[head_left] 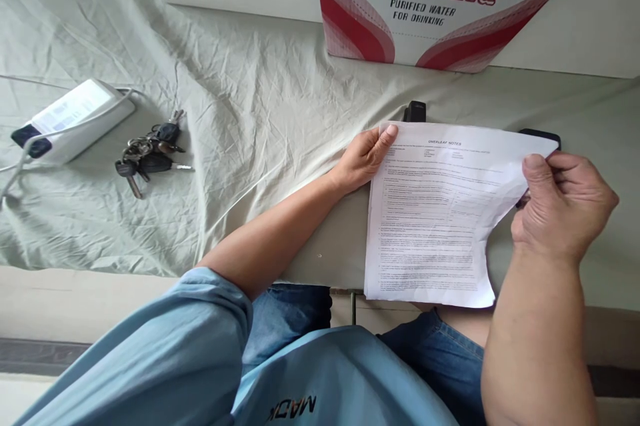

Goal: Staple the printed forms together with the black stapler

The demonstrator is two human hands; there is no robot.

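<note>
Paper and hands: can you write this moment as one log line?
left hand holds paper top corner | right hand pinches right edge | keys on cloth, untouched

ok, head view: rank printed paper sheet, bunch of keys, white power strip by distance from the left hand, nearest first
From the left hand:
1. Printed white paper sheet: held at its top left corner, to the hand's right.
2. Bunch of dark keys: on the pale green cloth, well off to the left.
3. White power strip: farther left still, beyond the keys near the picture's edge.
</note>
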